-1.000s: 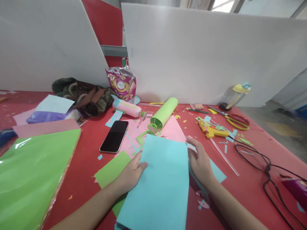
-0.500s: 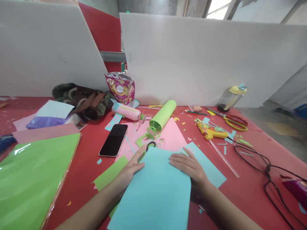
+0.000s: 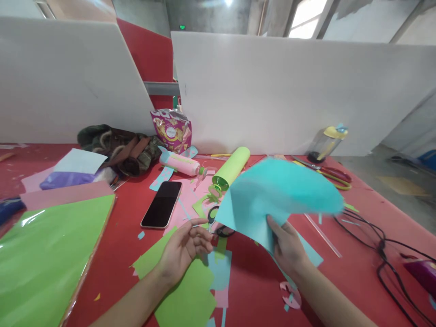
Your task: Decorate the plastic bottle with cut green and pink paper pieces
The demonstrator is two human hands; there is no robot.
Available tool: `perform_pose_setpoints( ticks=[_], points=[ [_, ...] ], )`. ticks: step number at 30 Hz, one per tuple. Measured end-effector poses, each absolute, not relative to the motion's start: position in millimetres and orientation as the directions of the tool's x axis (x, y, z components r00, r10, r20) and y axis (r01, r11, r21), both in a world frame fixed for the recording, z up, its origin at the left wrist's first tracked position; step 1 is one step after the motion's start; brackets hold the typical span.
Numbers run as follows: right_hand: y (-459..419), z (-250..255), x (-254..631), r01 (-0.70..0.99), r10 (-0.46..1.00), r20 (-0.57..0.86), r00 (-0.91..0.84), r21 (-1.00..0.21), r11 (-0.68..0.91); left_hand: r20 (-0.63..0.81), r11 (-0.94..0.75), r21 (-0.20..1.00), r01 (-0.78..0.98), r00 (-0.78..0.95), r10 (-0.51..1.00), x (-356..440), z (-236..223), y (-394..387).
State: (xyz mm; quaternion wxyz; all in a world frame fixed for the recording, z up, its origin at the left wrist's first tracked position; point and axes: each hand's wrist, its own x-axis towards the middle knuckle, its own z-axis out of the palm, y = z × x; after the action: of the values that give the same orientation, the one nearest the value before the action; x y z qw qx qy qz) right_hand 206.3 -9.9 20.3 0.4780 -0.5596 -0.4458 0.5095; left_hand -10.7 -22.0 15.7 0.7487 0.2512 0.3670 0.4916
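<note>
My right hand [image 3: 288, 245] grips a sheet of blue paper [image 3: 252, 200] by its near edge, thumb on top. The sheet is lifted off the table, bent, and its far right side is blurred by motion. My left hand [image 3: 185, 247] is empty, palm turned inward with the fingers loosely curled and apart, over green paper [image 3: 187, 290]. Just beyond its fingertips lie scissors [image 3: 214, 213], partly covered by the blue sheet. Behind them, a green paper-wrapped tube [image 3: 235, 165] and a pink paper-wrapped tube [image 3: 180, 164] lie on pink paper.
A phone [image 3: 161, 204] lies left of centre. Wrapped green sheets [image 3: 51, 254] cover the left side. A snack bag [image 3: 172, 129] and a camouflage bag [image 3: 126, 150] stand behind. At right are a black cable [image 3: 378, 245], pliers [image 3: 334, 175] and a bottle [image 3: 329, 143].
My right hand has lifted the blue sheet and swung it up and right. My left hand has let go of it. Scissors and paper scraps beneath are now uncovered.
</note>
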Motion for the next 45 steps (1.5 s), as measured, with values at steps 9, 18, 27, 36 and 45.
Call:
perform_pose_setpoints(
  ticks=[9,18,27,36,45],
  points=[
    [-25.0,21.2,193.1,-0.300,0.864,-0.476,-0.162,-0.811,-0.503,-0.269,0.382,0.828,-0.410,0.306,0.913,-4.6,16.8,-24.0],
    [-28.2,18.1,192.7,-0.009,0.829,-0.476,-0.293,-0.866,-0.500,-0.442,0.492,0.798,-0.348,0.216,0.871,-9.7,12.1,-26.8],
    [-20.3,23.4,195.4,-0.080,0.923,-0.342,-0.177,-0.930,-0.360,-0.340,0.367,0.928,-0.067,0.250,0.906,-9.5,9.4,-26.2],
    [-21.6,16.1,197.1,0.044,0.915,-0.400,-0.058,-0.916,-0.398,-0.362,0.373,0.928,0.007,0.260,0.895,-5.4,14.8,-26.8],
    [-18.4,22.3,198.3,-0.018,0.932,-0.347,-0.108,-0.936,-0.351,-0.329,0.309,0.944,0.113,0.339,0.881,-6.6,17.5,-24.8]
  ],
)
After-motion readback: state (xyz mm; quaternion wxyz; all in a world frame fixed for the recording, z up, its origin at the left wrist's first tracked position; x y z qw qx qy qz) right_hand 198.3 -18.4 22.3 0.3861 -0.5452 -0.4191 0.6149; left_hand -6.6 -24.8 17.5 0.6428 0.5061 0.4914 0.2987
